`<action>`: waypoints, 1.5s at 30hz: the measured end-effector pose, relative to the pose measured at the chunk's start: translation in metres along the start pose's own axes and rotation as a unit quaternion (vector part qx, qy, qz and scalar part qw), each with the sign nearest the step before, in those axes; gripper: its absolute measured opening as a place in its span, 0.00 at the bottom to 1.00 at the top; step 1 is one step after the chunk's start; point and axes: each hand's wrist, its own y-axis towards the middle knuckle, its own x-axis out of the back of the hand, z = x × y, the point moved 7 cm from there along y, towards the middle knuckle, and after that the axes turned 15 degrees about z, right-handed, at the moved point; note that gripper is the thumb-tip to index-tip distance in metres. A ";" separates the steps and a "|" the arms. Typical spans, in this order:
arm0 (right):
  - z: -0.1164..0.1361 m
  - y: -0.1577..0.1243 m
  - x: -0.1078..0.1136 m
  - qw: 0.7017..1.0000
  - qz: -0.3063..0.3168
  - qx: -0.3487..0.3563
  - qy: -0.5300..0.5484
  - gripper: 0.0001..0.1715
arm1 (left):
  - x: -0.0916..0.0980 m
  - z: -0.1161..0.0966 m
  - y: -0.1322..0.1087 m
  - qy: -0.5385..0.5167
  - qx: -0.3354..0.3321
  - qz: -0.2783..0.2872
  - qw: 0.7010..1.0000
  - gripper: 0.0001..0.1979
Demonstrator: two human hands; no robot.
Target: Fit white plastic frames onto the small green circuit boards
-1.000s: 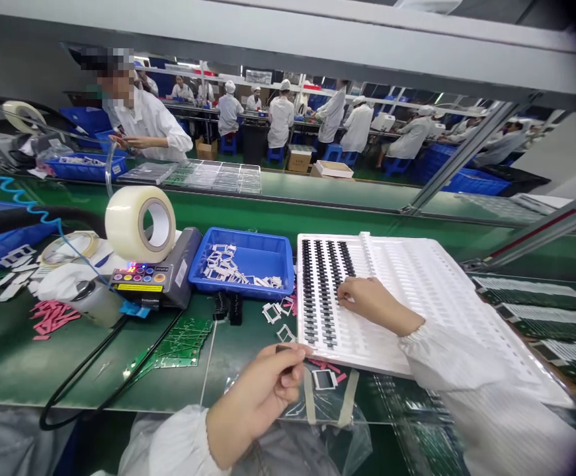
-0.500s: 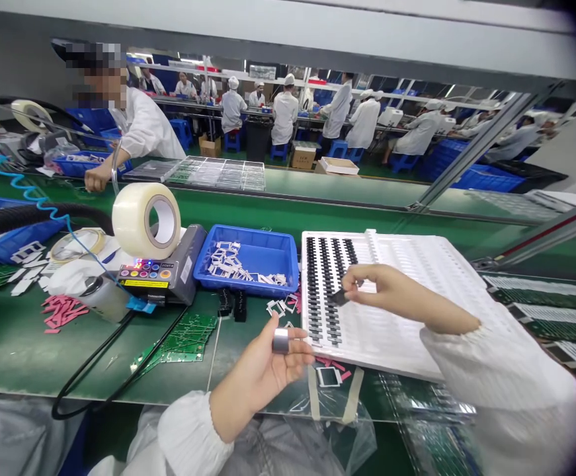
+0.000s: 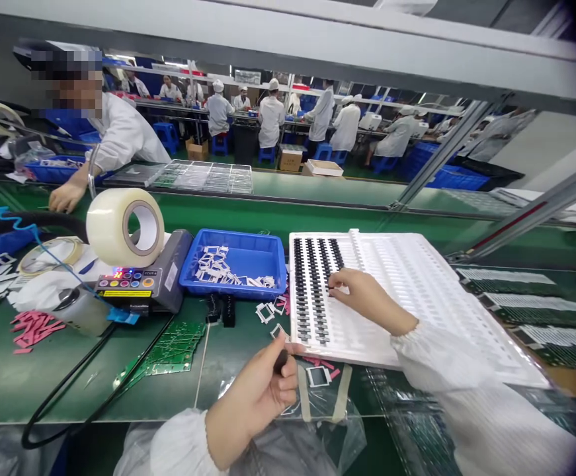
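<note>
My left hand (image 3: 255, 390) is held over the bench's front edge, with its fingers curled round a small dark piece (image 3: 281, 361) beside the thumb. My right hand (image 3: 367, 301) reaches over a white foam tray (image 3: 397, 264), pinching a small black part at the fourth row; the fingertips hide most of it. Rows of black parts (image 3: 319, 284) fill the tray's left side, standing in its slots. White frames (image 3: 266, 312) and pink strips (image 3: 312, 361) lie between my left hand and the tray.
A blue bin (image 3: 262, 254) holds white frames. Left of it, a tape roll (image 3: 114, 228) rests on a tape dispenser (image 3: 161, 291). Green circuit boards (image 3: 183, 347) lie beside black cables. Boards (image 3: 516, 304) stand right of the tray. A co-worker's hand (image 3: 69, 196) is across the bench.
My right hand has moved the black part up onto the row. My left hand has turned and curled; the piece in it shows dark instead of silver. The view has shifted right.
</note>
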 end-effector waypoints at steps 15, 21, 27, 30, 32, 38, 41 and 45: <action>-0.018 0.017 0.010 0.997 0.070 -0.013 -0.037 0.08 | 0.001 -0.004 -0.001 -0.052 -0.018 -0.007 0.998 0.13; 0.061 -0.020 0.018 0.952 0.207 0.132 0.182 0.13 | -0.006 -0.002 0.006 -0.020 -0.008 0.013 1.000 0.22; 0.113 -0.032 -0.034 0.922 0.271 0.145 0.237 0.07 | -0.011 0.008 0.006 -0.017 0.016 0.030 0.999 0.18; 0.072 -0.019 -0.018 0.969 0.152 0.110 0.163 0.11 | -0.007 0.006 0.002 -0.031 0.009 0.028 0.999 0.15; 0.025 -0.012 0.004 0.998 0.037 0.030 0.052 0.12 | -0.003 0.003 0.001 -0.032 -0.006 0.014 0.999 0.14; -0.067 0.009 0.008 0.993 -0.019 -0.073 -0.089 0.07 | 0.005 0.004 0.001 -0.014 -0.007 -0.020 1.000 0.13; -0.071 0.015 0.000 0.991 -0.013 -0.062 -0.121 0.08 | 0.006 0.003 0.001 -0.011 -0.009 -0.038 0.999 0.17; -0.063 0.021 -0.002 0.987 -0.006 -0.042 -0.155 0.08 | 0.004 0.001 0.001 -0.018 -0.019 -0.037 0.999 0.19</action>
